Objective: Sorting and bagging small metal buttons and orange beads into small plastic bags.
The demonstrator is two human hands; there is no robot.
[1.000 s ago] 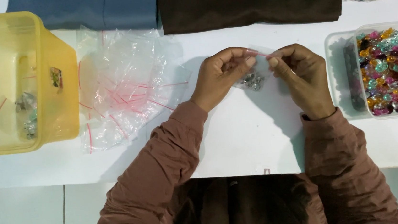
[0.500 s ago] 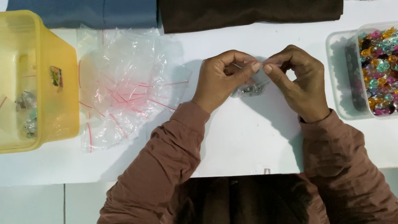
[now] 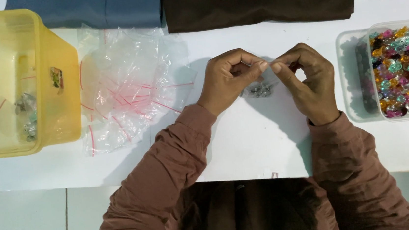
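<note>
Pinching a small clear bag (image 3: 265,70) by its top edge, left hand (image 3: 228,78) & right hand (image 3: 310,83) meet fingertip to fingertip above the white worktop (image 3: 246,141); bag's mouth runs left-right btwn them, grey contents hanging below, both hands equally near.

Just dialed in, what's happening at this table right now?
A person in a brown top holds a small clear bag of silvery pieces between both hands: left hand and right hand pinch its top edge over the white table. A pile of empty clear bags with red strips lies to the left, beside a yellow tub holding a few filled bags. A clear box of coloured beads sits to the right.
</note>
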